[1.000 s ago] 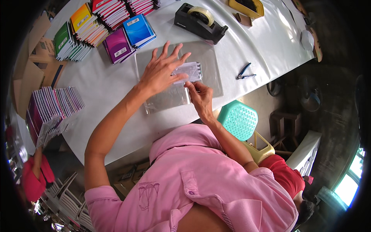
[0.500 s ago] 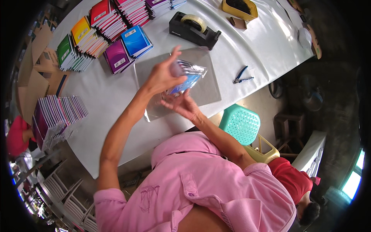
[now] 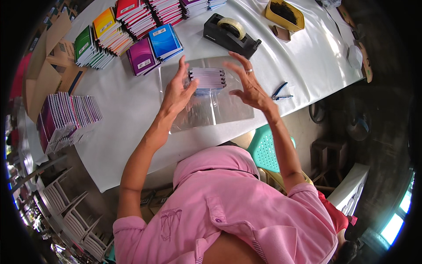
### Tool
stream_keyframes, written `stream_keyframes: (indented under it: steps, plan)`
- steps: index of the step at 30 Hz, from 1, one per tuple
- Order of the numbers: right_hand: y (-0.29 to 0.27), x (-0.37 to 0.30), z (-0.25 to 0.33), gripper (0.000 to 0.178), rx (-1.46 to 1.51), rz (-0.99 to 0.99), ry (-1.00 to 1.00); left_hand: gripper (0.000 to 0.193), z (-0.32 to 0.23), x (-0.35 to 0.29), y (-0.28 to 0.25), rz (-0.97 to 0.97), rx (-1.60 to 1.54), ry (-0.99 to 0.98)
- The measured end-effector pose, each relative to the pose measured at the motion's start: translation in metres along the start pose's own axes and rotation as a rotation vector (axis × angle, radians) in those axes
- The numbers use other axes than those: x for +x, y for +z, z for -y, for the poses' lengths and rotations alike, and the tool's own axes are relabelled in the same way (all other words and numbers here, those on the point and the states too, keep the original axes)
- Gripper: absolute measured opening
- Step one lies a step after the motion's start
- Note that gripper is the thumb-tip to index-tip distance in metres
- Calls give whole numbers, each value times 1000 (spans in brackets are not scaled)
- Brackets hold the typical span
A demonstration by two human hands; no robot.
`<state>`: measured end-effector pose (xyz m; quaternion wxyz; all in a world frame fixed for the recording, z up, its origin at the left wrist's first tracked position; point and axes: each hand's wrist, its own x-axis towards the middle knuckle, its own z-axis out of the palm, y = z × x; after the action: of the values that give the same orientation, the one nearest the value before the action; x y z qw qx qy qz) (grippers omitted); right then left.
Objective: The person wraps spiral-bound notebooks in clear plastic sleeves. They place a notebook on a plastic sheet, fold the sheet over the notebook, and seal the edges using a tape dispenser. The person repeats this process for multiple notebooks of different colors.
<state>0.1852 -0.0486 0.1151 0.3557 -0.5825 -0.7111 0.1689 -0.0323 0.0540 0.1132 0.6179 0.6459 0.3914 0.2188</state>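
A small stack of spiral notebooks [image 3: 207,79] sits with its page edges and dark binding corners showing, on a clear plastic sheet [image 3: 235,110] spread over the table. At the stack's left side is my left hand [image 3: 178,93], fingers apart, its thumb close to or touching the stack; which of the two I cannot tell. My right hand [image 3: 251,90], with a ring on one finger, hovers to the right of the stack, fingers spread and nothing in them. Blue-handled pliers [image 3: 280,91] lie right of that hand.
Beyond the sheet stands a black tape dispenser [image 3: 231,36]. Far left are a blue notebook pile [image 3: 165,40], a purple one [image 3: 140,56] and several others. Wrapped notebooks [image 3: 70,119] stand at the left edge, near a cardboard box [image 3: 57,66]. A yellow tub [image 3: 285,15] is at far right.
The notebook stack, held tilted between both hands before, now rests on the plastic sheet. My hands have let go and moved apart, the right one going up and right.
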Motion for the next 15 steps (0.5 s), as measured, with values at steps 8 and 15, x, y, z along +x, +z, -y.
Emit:
stream_keyframes:
  steps: [8,15]
  plan:
    - [-54,41,23,15,-44,-60,-316,51,-27,5,-6,-27,-109,179]
    - [10,-21,-35,43,370,-225,154,46,65,-3,-43,-60,143,407]
